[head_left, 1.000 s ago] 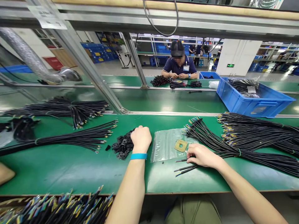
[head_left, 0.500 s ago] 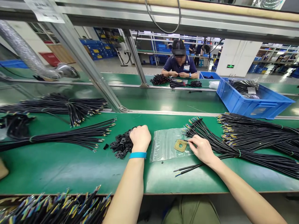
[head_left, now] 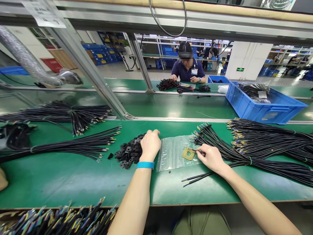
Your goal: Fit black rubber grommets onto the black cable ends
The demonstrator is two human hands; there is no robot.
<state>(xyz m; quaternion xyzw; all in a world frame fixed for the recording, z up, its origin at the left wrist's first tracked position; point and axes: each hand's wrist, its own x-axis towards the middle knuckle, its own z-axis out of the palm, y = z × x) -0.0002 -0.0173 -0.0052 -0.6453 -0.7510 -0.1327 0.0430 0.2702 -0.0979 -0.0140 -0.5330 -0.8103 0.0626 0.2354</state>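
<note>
My left hand (head_left: 151,144), wearing a blue wristband (head_left: 145,165), is at the right edge of a pile of small black plastic parts (head_left: 128,150). Its fingers are curled together, and anything between them is hidden. My right hand (head_left: 210,157) pinches a black cable (head_left: 198,150) near its end, which points left toward a yellowish square plate with a round hole (head_left: 188,153). That plate lies on a clear zip bag (head_left: 171,151). Under and behind my right hand runs a tied bundle of black cables (head_left: 234,152), several carrying black parts near their stripped ends.
More black cable bundles lie at the right (head_left: 269,138) and at the left (head_left: 73,145). Behind stands a blue bin (head_left: 266,109) with bagged parts. A metal post (head_left: 97,78) rises at the left. Across the bench sits a co-worker (head_left: 188,68). Upright cable ends (head_left: 56,220) fill the lower left.
My left hand has lifted slightly and shifted right, off the pile toward the bag. My right hand stays almost in place, still pinching the cable. The co-worker's hands have moved apart.
</note>
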